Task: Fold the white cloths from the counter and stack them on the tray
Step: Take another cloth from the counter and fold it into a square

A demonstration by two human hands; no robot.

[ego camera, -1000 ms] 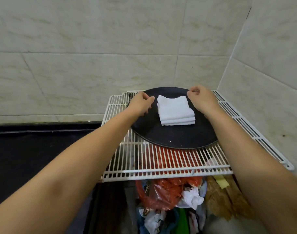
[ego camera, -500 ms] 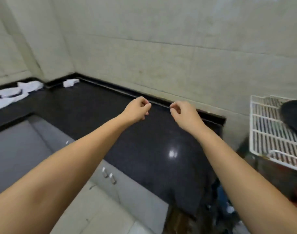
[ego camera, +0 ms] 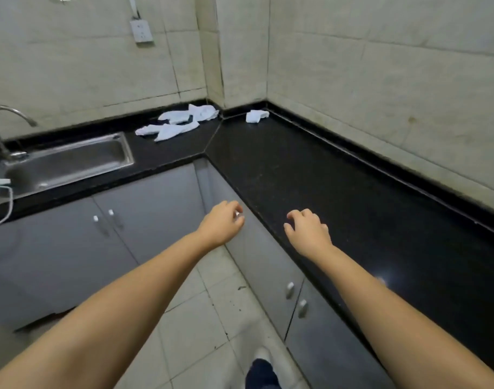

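Several crumpled white cloths (ego camera: pixel 178 124) lie on the black counter (ego camera: pixel 310 175) in the far corner, right of the sink. One more small white cloth (ego camera: pixel 256 116) sits alone against the back wall, just right of the corner seam. My left hand (ego camera: pixel 222 221) hovers over the cabinet fronts with loosely curled fingers and holds nothing. My right hand (ego camera: pixel 307 231) hangs above the counter's front edge, fingers apart and empty. Both hands are far from the cloths. The tray is out of view.
A steel sink (ego camera: pixel 68 164) with a curved tap (ego camera: pixel 4 127) is set in the counter at left. Grey cabinet doors (ego camera: pixel 144 217) run below the L-shaped counter. A wall socket (ego camera: pixel 141 30) hangs above. Tiled floor (ego camera: pixel 200 327) lies underfoot.
The view has swung left from the wire rack and tray to the counter corner. Both hands left the tray, dropped lower and loosened from curled fists. The loose cloths came into view.
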